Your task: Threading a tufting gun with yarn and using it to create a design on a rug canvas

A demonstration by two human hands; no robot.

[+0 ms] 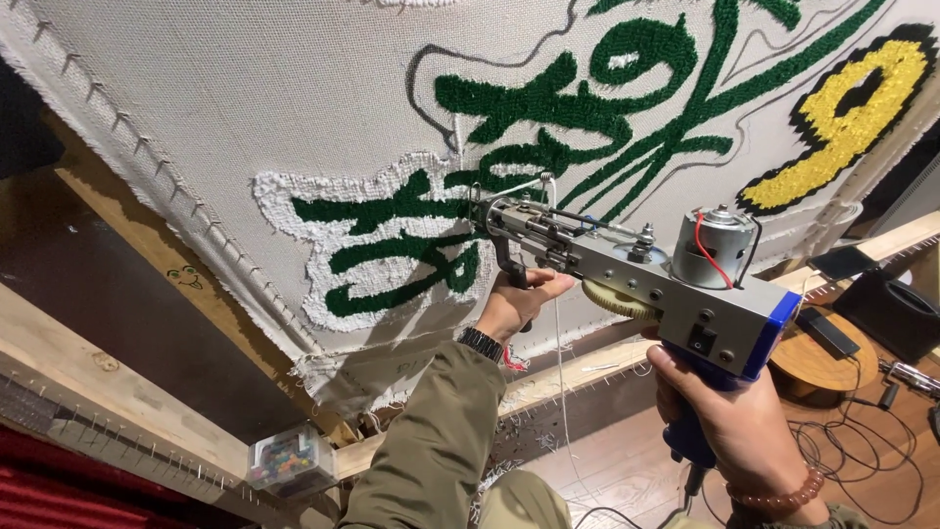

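A tufting gun (627,269) is held in both hands against a stretched cloth (245,108). The right hand (720,416) is wrapped around the blue handle (700,431) at the rear of the gun; its grip is closed fully on the handle, with the fingers curled round the front and the thumb over the back. A beaded bracelet (783,495) is worn at that wrist. The left hand (519,304) is closed on the black front handle (514,269) under the gun's nose; its grip is clamped there, the thumb lying along the top. A dark watch (482,343) and an olive sleeve (436,441) are seen on that arm. The needle end (480,206) is pressed to the cloth, at the edge of green tufting (411,245) bordered by white tufting (294,211). A motor (713,245) with a red wire sits on top of the gun's rear, and a yellow gear (619,299) shows below the body. White yarn (560,392) hangs down beside the left hand. A yellow tufted shape (852,108) with a black edge lies well apart, at upper right. The cloth is fixed on a wooden frame (117,382). A small clear box (291,460) of coloured bits rests on the frame's lower rail.
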